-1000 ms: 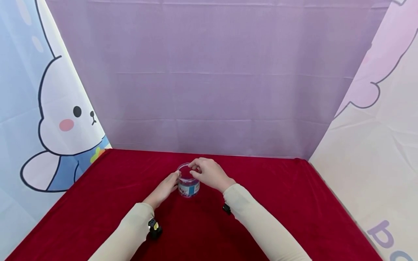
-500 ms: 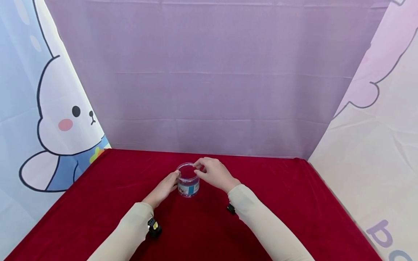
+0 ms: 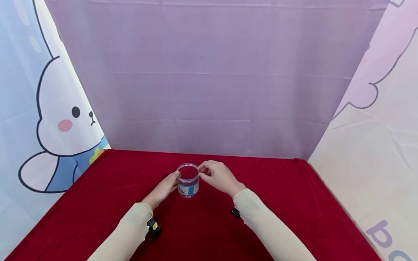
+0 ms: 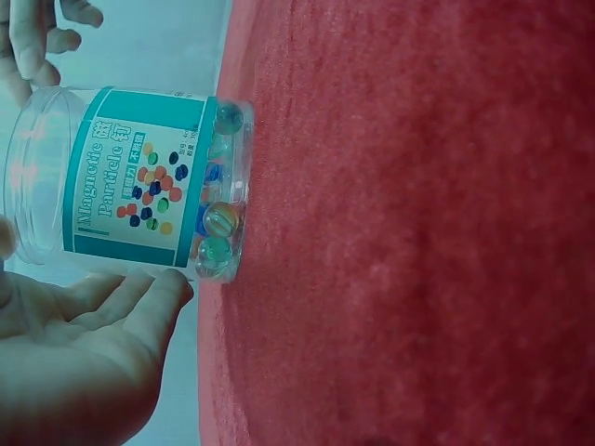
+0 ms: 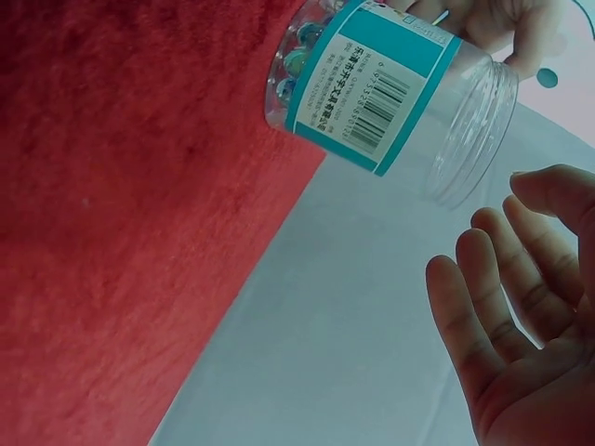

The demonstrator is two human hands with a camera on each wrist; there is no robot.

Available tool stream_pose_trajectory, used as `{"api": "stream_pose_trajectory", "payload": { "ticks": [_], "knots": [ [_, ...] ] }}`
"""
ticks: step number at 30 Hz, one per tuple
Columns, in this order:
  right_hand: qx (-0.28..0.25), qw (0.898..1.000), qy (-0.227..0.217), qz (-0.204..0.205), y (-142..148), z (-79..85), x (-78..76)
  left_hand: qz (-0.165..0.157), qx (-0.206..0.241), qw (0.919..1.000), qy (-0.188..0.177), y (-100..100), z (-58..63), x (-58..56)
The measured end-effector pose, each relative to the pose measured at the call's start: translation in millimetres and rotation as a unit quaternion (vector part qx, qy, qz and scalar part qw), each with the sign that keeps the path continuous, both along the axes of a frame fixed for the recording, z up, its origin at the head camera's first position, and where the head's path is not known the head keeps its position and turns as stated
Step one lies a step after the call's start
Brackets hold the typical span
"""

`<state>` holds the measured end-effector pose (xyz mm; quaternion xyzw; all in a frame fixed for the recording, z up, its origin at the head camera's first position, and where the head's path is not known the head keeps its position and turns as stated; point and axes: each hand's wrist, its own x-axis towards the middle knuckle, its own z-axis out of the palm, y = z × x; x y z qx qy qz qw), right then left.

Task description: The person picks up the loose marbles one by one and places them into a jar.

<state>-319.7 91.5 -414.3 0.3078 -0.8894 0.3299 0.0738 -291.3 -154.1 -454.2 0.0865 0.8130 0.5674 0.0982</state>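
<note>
A clear plastic jar [image 3: 188,181] stands upright and lidless on the red cloth. Its white and teal label reads "Magnetic Particle" [image 4: 135,177] in the left wrist view. Several coloured glass marbles [image 4: 219,220] lie at the bottom of it. My left hand [image 3: 164,189] holds the jar's left side, with the thumb at the rim and the fingers [image 4: 153,316] along the wall. Just right of the rim is my right hand [image 3: 219,177], its fingers loosely bent. Nothing shows between those fingers [image 5: 453,302] in the right wrist view.
Red velvety cloth [image 3: 277,210] covers the table. A purple curtain [image 3: 209,79] hangs behind it. Printed cloth panels stand at both sides, a cartoon rabbit [image 3: 70,119] on the left one. Each wrist wears a small black camera [image 3: 153,228].
My right hand has drawn back from over the jar's mouth, moving right and slightly down to beside the rim. The left hand and the jar stay where they were.
</note>
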Motion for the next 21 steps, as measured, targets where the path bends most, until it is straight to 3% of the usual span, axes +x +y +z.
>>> {"api": "stream_pose_trajectory", "payload": {
  "ticks": [21],
  "knots": [
    [0.015,1.000,0.006,-0.022,31,-22.1,9.1,-0.002,0.005,0.9999,-0.016,-6,-1.4,-3.6]
  ]
}}
